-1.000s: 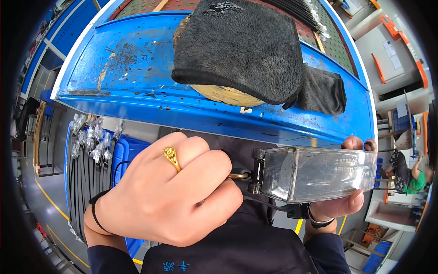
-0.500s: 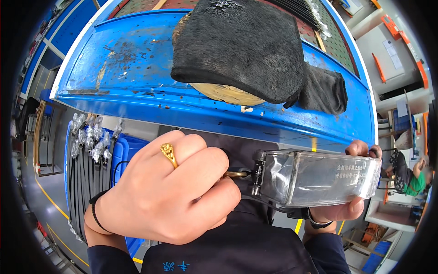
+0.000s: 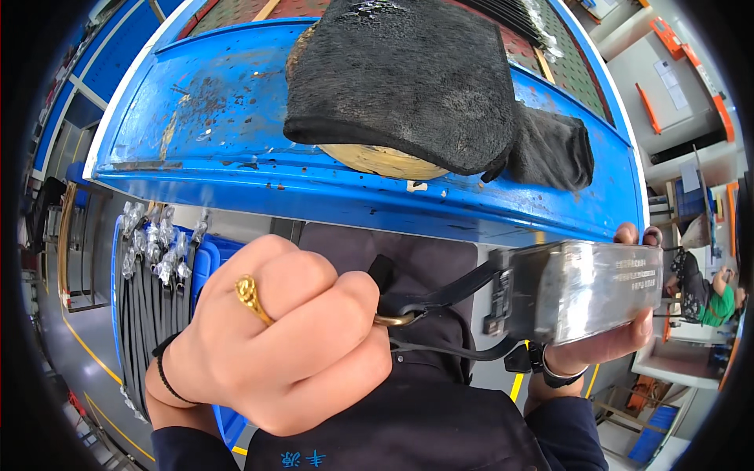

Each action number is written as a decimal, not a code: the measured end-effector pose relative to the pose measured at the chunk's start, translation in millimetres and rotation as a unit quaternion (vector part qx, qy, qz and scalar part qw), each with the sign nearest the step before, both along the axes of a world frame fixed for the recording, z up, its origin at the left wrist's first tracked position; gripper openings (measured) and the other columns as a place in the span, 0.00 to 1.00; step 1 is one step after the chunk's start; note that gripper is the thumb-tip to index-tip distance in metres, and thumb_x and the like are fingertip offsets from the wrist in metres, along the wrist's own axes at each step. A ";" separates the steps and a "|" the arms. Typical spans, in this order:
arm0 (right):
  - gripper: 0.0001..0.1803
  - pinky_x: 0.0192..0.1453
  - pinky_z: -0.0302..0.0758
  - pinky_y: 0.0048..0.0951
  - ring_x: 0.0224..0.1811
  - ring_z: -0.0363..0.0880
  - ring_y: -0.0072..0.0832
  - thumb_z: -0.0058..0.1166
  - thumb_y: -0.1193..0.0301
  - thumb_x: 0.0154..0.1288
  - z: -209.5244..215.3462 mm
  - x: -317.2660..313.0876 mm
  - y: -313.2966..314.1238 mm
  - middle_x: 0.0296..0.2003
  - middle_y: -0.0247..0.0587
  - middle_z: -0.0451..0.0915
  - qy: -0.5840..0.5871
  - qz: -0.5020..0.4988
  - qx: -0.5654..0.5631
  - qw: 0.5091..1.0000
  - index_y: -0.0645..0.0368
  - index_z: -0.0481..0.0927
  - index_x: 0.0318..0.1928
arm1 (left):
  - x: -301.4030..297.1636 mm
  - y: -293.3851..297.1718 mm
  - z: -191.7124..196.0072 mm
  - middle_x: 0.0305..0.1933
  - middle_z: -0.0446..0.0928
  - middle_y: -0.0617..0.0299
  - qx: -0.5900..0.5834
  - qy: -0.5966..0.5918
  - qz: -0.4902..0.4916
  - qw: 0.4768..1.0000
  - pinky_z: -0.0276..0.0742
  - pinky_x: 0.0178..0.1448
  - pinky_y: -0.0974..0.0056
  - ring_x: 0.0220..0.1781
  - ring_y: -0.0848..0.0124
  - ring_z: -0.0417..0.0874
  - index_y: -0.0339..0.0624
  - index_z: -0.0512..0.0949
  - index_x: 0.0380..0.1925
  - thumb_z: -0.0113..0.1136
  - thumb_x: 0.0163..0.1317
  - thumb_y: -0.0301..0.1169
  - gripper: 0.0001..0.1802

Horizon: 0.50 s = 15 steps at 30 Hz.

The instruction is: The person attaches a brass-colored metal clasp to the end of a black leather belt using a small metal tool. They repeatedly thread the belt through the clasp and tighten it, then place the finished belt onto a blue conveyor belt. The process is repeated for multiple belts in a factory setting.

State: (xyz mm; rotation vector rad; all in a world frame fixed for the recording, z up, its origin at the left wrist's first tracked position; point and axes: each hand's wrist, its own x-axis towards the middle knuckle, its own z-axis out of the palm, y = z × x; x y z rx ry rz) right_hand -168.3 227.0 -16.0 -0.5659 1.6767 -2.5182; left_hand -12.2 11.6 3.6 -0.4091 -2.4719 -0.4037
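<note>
My left hand (image 3: 287, 337), a gold ring on one finger, is closed round a brass-coloured metal ring (image 3: 400, 319). A black strap (image 3: 455, 292) runs from the metal ring to the left end of a shiny, transparent-looking rectangular case (image 3: 589, 289). My right hand (image 3: 593, 349) grips this case at its far right end, thumb at the near side and fingertips over the far edge. Between my hands a second black strap (image 3: 463, 352) hangs in a curve below the first. The inside of my left fist is hidden.
Ahead is a blue, stained workbench (image 3: 212, 118). On it a black cloth (image 3: 400, 78) covers a round yellowish object (image 3: 385, 161), with another dark cloth (image 3: 554, 149) alongside. Black straps with plastic-wrapped ends (image 3: 165, 290) hang at a blue bin (image 3: 206, 267) on the left.
My hands have moved apart: the case has gone right and the left hand slightly left. A length of black strap now shows between the metal ring and the case.
</note>
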 end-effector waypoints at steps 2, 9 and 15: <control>0.46 0.47 0.67 0.30 0.42 0.67 0.30 0.59 0.47 0.36 -0.3 1.5 -0.7 0.41 0.46 0.66 0.005 0.017 0.031 0.999 0.55 0.58 0.55 | -0.5 1.9 1.2 0.29 0.69 0.60 -0.006 0.010 0.001 1.000 0.63 0.23 0.64 0.22 0.66 0.70 0.42 0.72 0.18 0.61 0.37 0.32 0.09; 0.42 0.41 0.75 0.25 0.37 0.68 0.25 0.54 0.55 0.44 0.9 4.2 -10.2 0.43 0.46 0.59 0.065 0.105 0.005 0.992 0.64 0.53 0.56 | -2.1 5.7 3.2 0.29 0.69 0.60 -0.020 0.024 0.001 1.000 0.62 0.22 0.64 0.22 0.67 0.70 0.43 0.71 0.17 0.60 0.46 0.36 0.11; 0.48 0.44 0.68 0.28 0.40 0.68 0.29 0.60 0.45 0.33 1.3 4.5 -9.9 0.39 0.46 0.69 0.019 0.025 0.061 0.998 0.55 0.60 0.55 | -1.2 1.8 -3.3 0.30 0.69 0.60 -0.019 0.029 -0.005 0.999 0.62 0.23 0.64 0.24 0.66 0.71 0.42 0.71 0.18 0.59 0.49 0.39 0.14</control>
